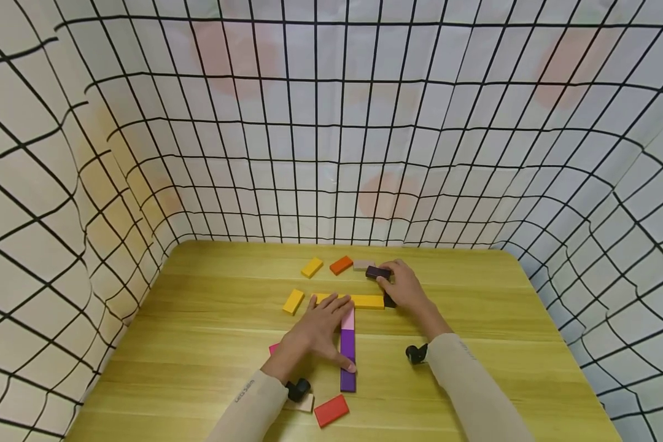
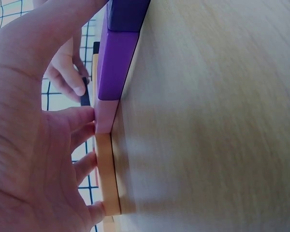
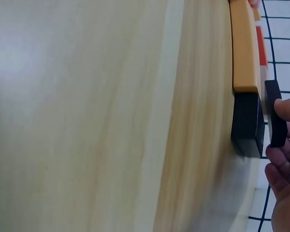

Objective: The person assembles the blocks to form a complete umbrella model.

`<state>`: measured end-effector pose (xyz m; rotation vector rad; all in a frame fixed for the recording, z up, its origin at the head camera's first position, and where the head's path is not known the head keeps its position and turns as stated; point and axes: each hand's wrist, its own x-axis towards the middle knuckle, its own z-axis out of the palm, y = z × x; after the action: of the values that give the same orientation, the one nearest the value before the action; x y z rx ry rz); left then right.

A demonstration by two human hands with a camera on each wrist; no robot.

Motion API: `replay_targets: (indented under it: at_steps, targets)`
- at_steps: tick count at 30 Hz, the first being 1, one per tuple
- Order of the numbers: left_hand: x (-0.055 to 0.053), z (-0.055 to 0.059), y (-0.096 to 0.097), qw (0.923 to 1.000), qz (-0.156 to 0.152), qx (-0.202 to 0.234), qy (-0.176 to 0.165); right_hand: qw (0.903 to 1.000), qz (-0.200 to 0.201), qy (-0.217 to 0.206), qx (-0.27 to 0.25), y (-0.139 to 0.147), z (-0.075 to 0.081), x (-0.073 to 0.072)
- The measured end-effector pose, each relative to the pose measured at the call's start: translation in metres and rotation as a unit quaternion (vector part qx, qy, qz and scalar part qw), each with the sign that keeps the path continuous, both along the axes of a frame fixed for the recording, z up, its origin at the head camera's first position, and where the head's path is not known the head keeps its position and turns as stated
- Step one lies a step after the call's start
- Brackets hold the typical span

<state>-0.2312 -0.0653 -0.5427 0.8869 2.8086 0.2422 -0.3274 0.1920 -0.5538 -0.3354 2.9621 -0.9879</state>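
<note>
Between its thumb and fingers, my right hand [image 1: 407,290] pinches a black block [image 1: 373,272] near the back of the table. Below that hand, a second black block [image 3: 245,118] lies at the right end of a yellow row [image 1: 369,302]. A pink block [image 1: 348,320], a purple block [image 1: 347,342] and a dark purple block [image 1: 348,384] run from this row toward me, forming a T. My left hand [image 1: 316,330] is spread over the T, fingertips at the yellow row and pink block, thumb on the purple stem.
Loose blocks lie around: yellow [image 1: 312,267], orange [image 1: 341,265] and pale grey [image 1: 363,265] at the back, another yellow block [image 1: 293,302] left. A red block [image 1: 331,410] and a cream block [image 1: 306,403] lie nearer me. A black-lined grid wall [image 1: 331,141] borders the wooden table [image 1: 199,344].
</note>
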Motion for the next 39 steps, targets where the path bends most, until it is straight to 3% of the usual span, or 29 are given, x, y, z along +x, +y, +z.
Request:
replay_targets:
  at_steps: [13, 27, 31, 39]
  targets:
    - [0.000, -0.001, 0.001, 1.0000, 0.001, 0.002, -0.005, 0.9992, -0.036, 0.017, -0.004, 0.012, -0.003, -0.004]
    - [-0.001, -0.002, 0.001, 1.0000, 0.001, -0.002, -0.005, 0.9989, -0.041, 0.021, -0.008, -0.003, -0.009, -0.006]
    - [0.000, -0.001, 0.001, 1.0000, 0.003, -0.002, -0.007, 0.9994, -0.027, 0.016, -0.011, -0.001, -0.011, -0.002]
    - [-0.001, 0.000, 0.001, 0.9999, 0.007, -0.004, -0.011, 0.9992, 0.038, 0.009, 0.004, 0.008, -0.013, 0.012]
